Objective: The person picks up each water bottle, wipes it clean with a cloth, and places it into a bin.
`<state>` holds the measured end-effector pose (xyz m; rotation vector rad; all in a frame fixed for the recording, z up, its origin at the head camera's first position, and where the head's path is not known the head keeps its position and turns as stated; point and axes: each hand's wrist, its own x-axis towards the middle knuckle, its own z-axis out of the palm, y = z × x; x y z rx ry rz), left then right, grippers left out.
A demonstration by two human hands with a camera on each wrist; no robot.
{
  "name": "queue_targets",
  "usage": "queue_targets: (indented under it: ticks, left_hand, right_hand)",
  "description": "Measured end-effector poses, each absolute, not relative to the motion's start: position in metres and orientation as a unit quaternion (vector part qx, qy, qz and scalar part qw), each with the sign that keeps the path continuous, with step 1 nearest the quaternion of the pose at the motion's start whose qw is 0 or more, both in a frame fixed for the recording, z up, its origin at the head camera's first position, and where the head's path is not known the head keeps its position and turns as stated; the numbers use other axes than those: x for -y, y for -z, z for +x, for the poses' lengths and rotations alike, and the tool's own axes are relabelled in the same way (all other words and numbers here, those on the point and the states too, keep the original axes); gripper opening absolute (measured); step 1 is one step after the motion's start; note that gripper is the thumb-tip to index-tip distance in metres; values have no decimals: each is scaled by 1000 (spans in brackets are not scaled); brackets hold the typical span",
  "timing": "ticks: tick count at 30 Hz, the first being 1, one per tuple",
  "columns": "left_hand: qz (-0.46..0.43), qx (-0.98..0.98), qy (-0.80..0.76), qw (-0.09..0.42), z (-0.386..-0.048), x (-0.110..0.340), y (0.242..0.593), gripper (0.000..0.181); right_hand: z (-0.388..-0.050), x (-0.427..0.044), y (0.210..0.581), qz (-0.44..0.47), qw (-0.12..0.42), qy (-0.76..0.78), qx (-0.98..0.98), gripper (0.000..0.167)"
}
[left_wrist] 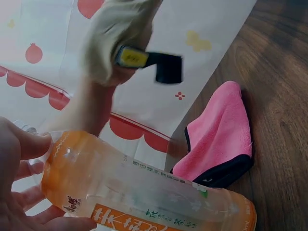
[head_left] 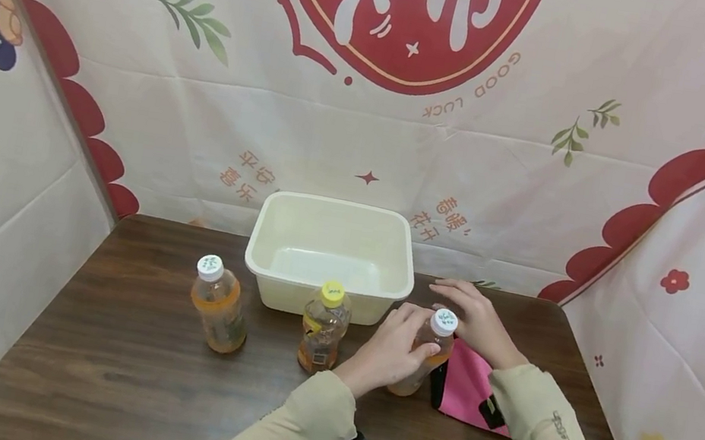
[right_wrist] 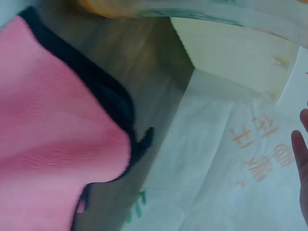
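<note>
My left hand (head_left: 389,349) grips the upper part of a clear plastic bottle (head_left: 411,382) with an orange label and a white cap. In the left wrist view the fingers curl round the shoulder of the bottle (left_wrist: 144,187). My right hand (head_left: 473,322) is just beyond the bottle, fingers extended and holding nothing. Its fingertips (right_wrist: 301,149) show at the edge of the right wrist view. Under the right forearm lies a pink cloth (head_left: 468,384) with black edging, also seen beside the bottle in the left wrist view.
A cream plastic basin (head_left: 254,250) stands at the back of the brown wooden table (head_left: 114,367). In front of it is a yellow-capped bottle (head_left: 322,334). Another white-capped bottle (head_left: 223,315) stands to the left. Printed white cloth walls (head_left: 344,142) enclose the table.
</note>
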<state>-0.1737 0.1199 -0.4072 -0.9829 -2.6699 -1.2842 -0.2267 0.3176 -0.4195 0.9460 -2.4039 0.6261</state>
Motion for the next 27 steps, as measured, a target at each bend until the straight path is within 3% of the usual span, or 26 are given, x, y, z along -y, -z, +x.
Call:
queue_targets:
  ticks: [13, 19, 27]
  left_hand:
    - [-320, 862, 394, 0, -173, -121, 406, 38]
    - [-327, 862, 386, 4, -174, -122, 406, 38]
    - [-328, 860, 391, 11, -175, -122, 404, 38]
  right_hand:
    - [-243, -298, 400, 394, 136, -249, 874, 32]
    - [-246, -293, 401, 403, 125, -248, 872, 26]
    - [-252, -287, 403, 401, 152, -247, 869, 16]
